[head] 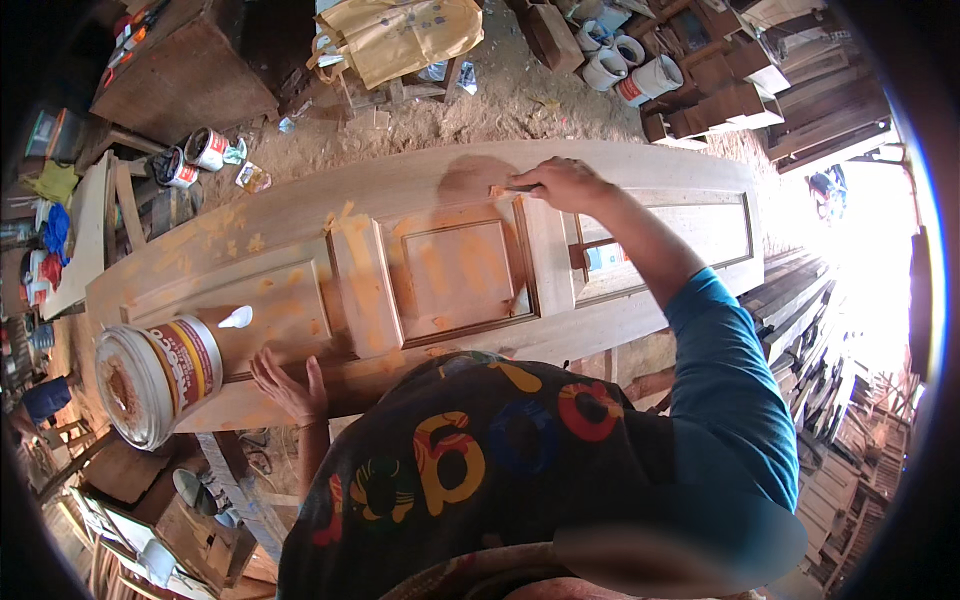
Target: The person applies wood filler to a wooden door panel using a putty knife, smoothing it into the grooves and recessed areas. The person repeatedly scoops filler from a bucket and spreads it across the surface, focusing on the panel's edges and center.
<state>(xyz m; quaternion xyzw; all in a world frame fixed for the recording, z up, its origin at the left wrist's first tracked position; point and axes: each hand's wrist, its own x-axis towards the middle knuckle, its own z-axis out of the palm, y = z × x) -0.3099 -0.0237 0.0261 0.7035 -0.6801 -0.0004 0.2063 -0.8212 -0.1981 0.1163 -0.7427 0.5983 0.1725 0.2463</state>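
A wooden panel door (465,171) lies flat in front of me, with orange-brown filler smears over its left and middle parts. My right hand (566,184) grips a putty knife (523,187) at the far long rail. Its blade tip is at the wood, with a bit of orange filler (496,192) beside it. My left hand (292,386) is empty, fingers spread, over the door's near edge; whether it touches the wood I cannot tell. Left of it stands a white plastic tub (202,352) with a labelled side and filler residue on top. A small white nozzle-like piece (236,317) lies near the tub.
Beyond the door, a tan sack (409,37) covers a low stand on the dirt floor. Several white buckets (651,79) sit at the far right, near wooden boxes (720,112). Paint cans (206,148) are at the far left. Stacked timber (795,300) lines the right side.
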